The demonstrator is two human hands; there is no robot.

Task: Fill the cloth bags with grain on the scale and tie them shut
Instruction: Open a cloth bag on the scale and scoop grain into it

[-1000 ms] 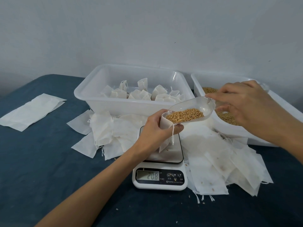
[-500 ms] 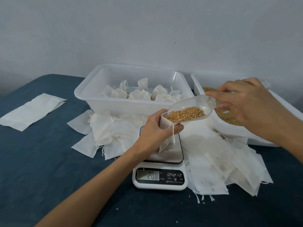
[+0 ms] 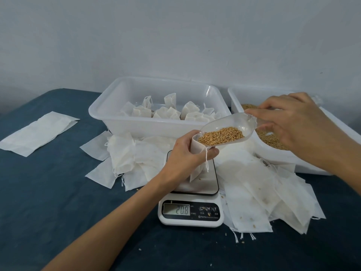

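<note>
My left hand point(image 3: 184, 153) grips an open white cloth bag point(image 3: 196, 151) standing on the platform of a white digital scale point(image 3: 192, 212), whose display reads 20.8. My right hand point(image 3: 293, 122) holds the handle of a clear plastic scoop point(image 3: 242, 124) loaded with golden grain point(image 3: 221, 135). The scoop's front lip rests at the mouth of the bag, tilted slightly down toward it. The bag's drawstring hangs down over my left thumb.
A clear bin point(image 3: 136, 126) behind the scale holds several tied bags. A white bin of grain point(image 3: 273, 153) stands at the right. Empty cloth bags point(image 3: 263, 192) lie heaped on both sides of the scale, more point(image 3: 39, 132) at far left. Loose grains dot the blue cloth.
The scoop has tipped a little more toward the bag mouth and my right hand has risen slightly. The scale still reads 20.8; my left hand has not moved.
</note>
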